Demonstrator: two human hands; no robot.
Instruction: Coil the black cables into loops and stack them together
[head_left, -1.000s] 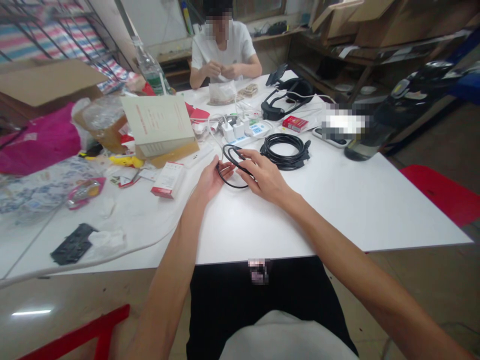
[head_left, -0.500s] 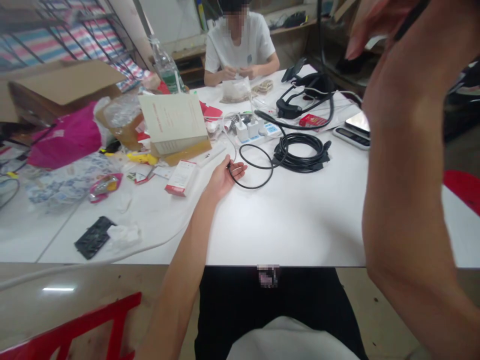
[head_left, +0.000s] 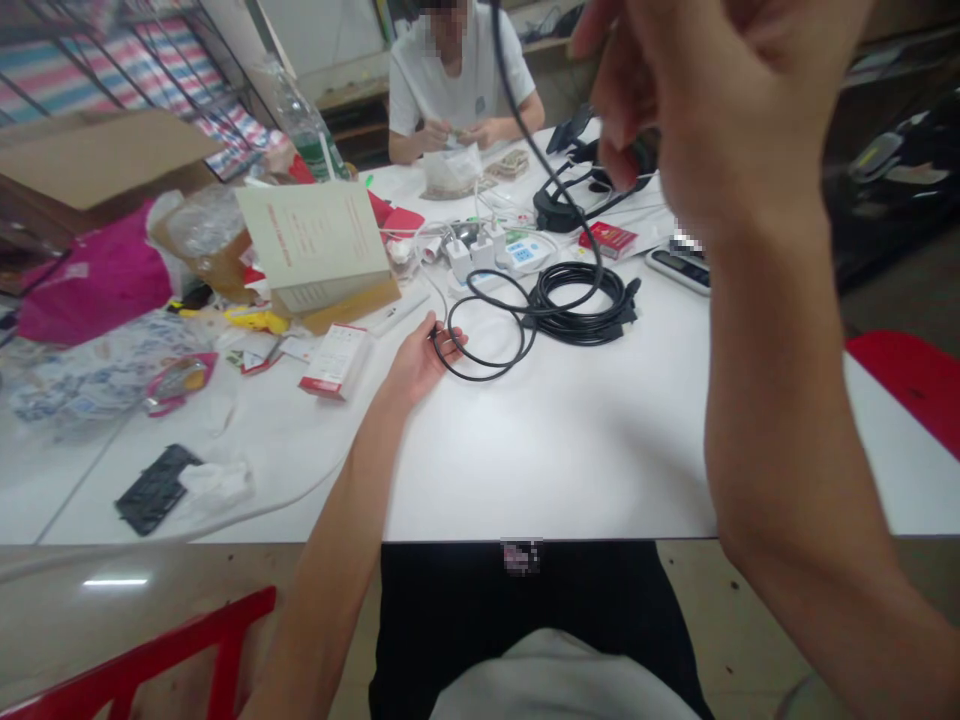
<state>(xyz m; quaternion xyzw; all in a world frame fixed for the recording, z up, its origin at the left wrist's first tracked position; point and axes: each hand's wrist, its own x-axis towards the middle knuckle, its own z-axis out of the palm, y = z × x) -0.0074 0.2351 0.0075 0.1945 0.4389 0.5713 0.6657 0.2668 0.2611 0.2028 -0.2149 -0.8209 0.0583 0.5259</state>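
Palm up on the table, my left hand (head_left: pixel 424 362) is closed lightly round a thin black cable (head_left: pixel 480 379) at the left end of its loose loops. The rest of the cable lies in a round coil (head_left: pixel 585 318) to the right, beside the loops. One length rises from the coil and leaves the top of the view. My right hand (head_left: pixel 697 110) is raised close to the camera, fingers curled, near that rising length. It appears to grip the cable, though the grip itself is partly hidden beyond the top edge.
Behind the coil are a power strip (head_left: pixel 517 252) with plugs, a red box (head_left: pixel 609 240), a black headset (head_left: pixel 559 208) and a phone-like device (head_left: pixel 679 270). On the left stand a small white-red box (head_left: pixel 337 360), a booklet (head_left: pixel 315 235) and bags. A person (head_left: pixel 457 90) sits opposite.
My right hand has moved left across the upper view, and the rising cable has swung left with it. My left hand keeps its place by the loops. The whole view has shifted slightly.
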